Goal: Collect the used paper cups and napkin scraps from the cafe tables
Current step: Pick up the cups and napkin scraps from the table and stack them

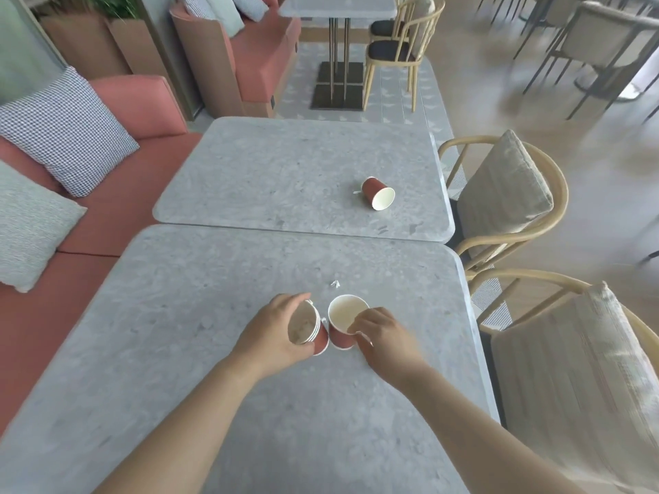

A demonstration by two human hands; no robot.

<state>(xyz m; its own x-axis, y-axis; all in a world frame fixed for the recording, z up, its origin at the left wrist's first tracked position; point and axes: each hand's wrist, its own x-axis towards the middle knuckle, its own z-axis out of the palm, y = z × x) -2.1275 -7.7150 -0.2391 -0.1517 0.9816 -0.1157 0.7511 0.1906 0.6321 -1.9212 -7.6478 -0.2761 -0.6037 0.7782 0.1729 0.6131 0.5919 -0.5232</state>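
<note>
Your left hand (274, 329) grips the nested stack of red paper cups (303, 328); your right hand (387, 338) seemingly pinches the single red paper cup (344, 311) by its rim. Both are light and crushable, so squeeze gently.

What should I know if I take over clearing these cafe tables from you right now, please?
Left hand grips a nested stack of red cups, apparently with scraps inside.
Right hand pinches the rim of a single cup, upright beside the stack on the near table.
Done: several cups nested.
Left: nest the single cup, take the napkin scrap just beyond it, then the tipped cup and small scrap beside it on the far table.
</note>
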